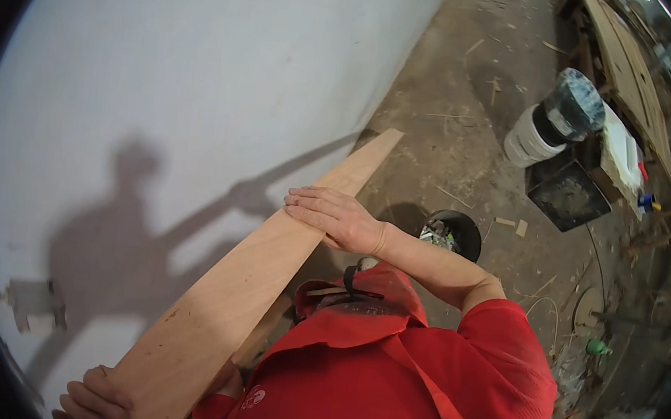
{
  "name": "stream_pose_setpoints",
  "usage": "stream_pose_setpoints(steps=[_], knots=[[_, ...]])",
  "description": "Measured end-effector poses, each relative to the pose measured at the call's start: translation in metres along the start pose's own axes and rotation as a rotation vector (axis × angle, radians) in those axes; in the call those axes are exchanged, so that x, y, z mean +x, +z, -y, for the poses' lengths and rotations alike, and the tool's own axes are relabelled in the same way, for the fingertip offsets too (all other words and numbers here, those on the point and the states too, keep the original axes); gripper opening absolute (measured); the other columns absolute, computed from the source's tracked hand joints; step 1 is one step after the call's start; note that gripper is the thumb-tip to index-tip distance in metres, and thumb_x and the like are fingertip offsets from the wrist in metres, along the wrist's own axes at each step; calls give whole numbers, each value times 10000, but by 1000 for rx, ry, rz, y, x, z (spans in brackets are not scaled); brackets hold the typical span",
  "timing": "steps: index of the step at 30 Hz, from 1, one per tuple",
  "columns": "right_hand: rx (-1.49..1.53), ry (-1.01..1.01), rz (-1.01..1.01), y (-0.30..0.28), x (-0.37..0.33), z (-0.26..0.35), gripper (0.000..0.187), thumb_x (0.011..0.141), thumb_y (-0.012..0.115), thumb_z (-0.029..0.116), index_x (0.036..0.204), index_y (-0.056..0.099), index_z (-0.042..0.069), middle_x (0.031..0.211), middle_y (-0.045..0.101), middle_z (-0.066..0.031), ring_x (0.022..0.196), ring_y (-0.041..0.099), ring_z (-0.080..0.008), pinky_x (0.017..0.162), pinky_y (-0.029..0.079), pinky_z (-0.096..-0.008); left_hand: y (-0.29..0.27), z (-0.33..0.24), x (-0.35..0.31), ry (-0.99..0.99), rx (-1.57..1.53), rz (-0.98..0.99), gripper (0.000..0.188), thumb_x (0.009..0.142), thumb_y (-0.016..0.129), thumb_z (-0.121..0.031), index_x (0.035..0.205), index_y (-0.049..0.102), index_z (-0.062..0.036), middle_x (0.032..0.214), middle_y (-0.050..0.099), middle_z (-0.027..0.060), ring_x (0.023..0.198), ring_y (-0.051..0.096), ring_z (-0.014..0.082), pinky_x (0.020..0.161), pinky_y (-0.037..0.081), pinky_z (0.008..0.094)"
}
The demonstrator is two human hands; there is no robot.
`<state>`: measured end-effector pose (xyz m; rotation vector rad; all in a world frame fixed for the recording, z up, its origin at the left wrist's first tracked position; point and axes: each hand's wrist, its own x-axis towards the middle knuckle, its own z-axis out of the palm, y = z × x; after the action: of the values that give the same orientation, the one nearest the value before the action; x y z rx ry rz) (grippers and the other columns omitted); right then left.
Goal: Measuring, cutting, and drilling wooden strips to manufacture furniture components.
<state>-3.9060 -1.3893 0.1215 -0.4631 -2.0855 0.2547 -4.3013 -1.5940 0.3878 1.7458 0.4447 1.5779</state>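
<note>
A long, flat wooden board (215,303) runs slantwise in front of my body, from the lower left up toward the middle. My right hand (339,216) lies across its upper part, fingers wrapped over the far edge and thumb side at the near edge. At the lower left, my left hand (99,398) grips the board near its closer end; part of that hand and the forearm behind the board are hidden. The board is held off the floor, close to the white wall (165,59).
A black bucket (461,230) with scraps stands on the floor right of my right forearm. Farther right are a white bucket (529,143) with a plastic-wrapped container, a dark square box (568,196) and a wooden bench (627,67). Wood offcuts litter the floor (450,84). A wall socket box (33,304) sits left.
</note>
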Motion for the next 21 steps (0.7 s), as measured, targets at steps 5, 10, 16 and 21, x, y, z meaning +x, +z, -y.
stream_pose_setpoints(steps=[5,10,16,21], knots=[[-99,117,-116,-59,-4,-73,510,845,692,31,1347,608,9,1373,640,-149,1306,601,-352,1081,526,-460,43,73,83,22,-15,237,410,1014,557,-475,995,474,-74,935,569,165,840,603,296,789,519,432],[-238,224,-256,-109,-8,-149,546,819,710,-14,1354,607,11,1337,663,-155,1283,620,-359,1071,534,-455,116,159,176,68,51,410,502,941,671,-440,1197,482,-52,1140,661,266,1043,690,404,928,533,625],[-337,329,-332,-156,-1,-249,486,820,724,-4,1297,639,33,1310,680,-144,1244,644,-345,1045,550,-430,172,269,268,238,62,469,490,926,729,-390,1195,470,-72,1061,654,195,965,698,368,890,568,579],[-403,419,-435,-215,7,-327,452,839,724,22,1283,644,57,1303,685,-137,1223,653,-333,1024,559,-424,222,333,340,305,179,330,596,878,787,-450,1230,459,-98,1055,630,136,962,697,325,907,582,551]])
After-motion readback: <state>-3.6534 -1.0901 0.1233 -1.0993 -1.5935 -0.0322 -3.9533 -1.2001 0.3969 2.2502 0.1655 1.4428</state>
